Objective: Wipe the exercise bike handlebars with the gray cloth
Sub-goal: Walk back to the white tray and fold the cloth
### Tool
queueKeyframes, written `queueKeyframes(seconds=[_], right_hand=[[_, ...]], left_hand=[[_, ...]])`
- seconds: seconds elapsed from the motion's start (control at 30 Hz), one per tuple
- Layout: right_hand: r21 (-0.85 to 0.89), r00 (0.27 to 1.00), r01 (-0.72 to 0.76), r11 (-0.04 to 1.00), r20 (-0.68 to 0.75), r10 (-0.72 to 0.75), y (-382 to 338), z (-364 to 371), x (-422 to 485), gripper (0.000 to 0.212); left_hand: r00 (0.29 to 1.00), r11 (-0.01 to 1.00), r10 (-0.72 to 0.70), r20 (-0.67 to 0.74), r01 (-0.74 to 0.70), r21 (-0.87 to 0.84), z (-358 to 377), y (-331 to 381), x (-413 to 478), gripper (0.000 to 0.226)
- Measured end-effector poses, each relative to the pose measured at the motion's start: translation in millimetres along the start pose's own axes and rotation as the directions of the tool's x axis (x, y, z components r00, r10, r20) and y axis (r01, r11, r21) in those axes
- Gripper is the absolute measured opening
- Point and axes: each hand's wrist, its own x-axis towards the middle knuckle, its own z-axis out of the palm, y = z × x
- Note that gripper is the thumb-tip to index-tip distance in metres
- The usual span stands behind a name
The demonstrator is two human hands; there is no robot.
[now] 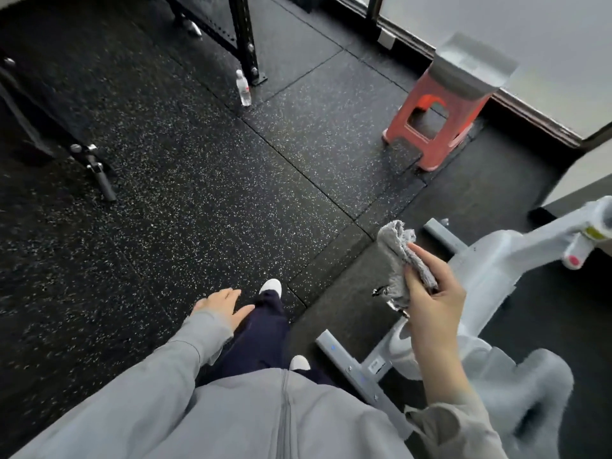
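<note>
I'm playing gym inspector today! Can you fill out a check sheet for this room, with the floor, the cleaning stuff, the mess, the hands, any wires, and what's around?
Surface: black speckled rubber floor, laid in tiles, looks dry.
Job's things: gray cloth, bunched up, held in the air; white exercise bike on the right; its handlebars are not clearly in view.
Clutter: clear water bottle standing by the black rack; red plastic stool near the wall.
Grippers: right hand grips the cloth; left hand is empty, fingers spread, beside the leg.
Cables: nothing seen.
Surroundings: pale wall with a dark baseboard; dark gym equipment at far left.
</note>
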Motion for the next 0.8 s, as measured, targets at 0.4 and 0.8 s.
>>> queueKeyframes(seconds=[0.4, 0.8], right_hand=[[-0.065, 0.980, 0.022, 0.998, -0.194, -0.034, -68.2, 114.5, 139.8, 0.033], [-0.060, 0.938, 0.056, 0.997, -0.339, -0.073, -88.0, 122.2, 268.8, 0.037]], left_hand=[[0.985, 0.979, 0.173, 0.012, -0.174, 0.106, -186.1, 15.7, 169.7, 0.064], [0.971, 0.951, 0.235, 0.045, -0.239, 0.196, -295.6, 83.9, 262.1, 0.064]])
